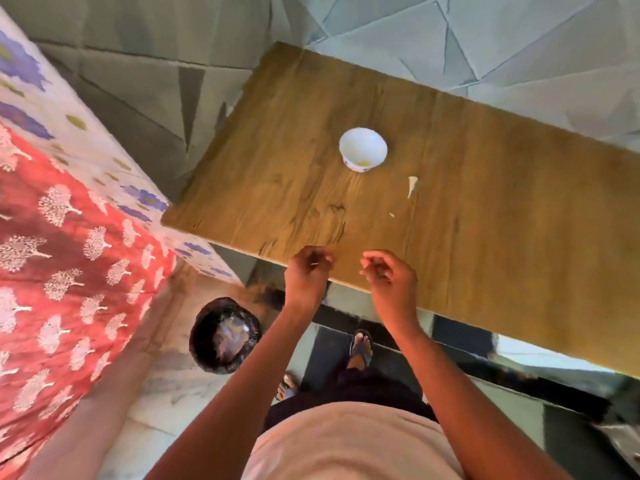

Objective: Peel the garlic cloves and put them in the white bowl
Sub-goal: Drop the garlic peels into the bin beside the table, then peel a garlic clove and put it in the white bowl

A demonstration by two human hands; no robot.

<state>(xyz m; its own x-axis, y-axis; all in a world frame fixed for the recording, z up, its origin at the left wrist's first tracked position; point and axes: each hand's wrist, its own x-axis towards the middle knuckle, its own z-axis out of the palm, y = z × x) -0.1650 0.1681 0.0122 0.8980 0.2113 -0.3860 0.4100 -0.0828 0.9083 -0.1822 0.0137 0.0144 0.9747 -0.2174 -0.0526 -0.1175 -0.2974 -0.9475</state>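
Observation:
The white bowl (363, 148) stands on the wooden table (485, 237), with a small yellowish piece low inside it. My left hand (307, 273) hovers over the table's near edge, its fingers pinched on a thin white sliver of garlic peel. My right hand (391, 277) is beside it, a short gap apart, with its fingers curled together; whatever is inside them is hidden. A strip of garlic peel (412, 185) lies on the table right of the bowl, and a tiny scrap (391, 214) lies nearer to me.
A round bin with a black liner (224, 336) stands on the floor under my left forearm. A bed with a red patterned cloth (69, 271) fills the left side. A tiled wall runs behind the table. My sandalled foot (361, 348) is below the table edge.

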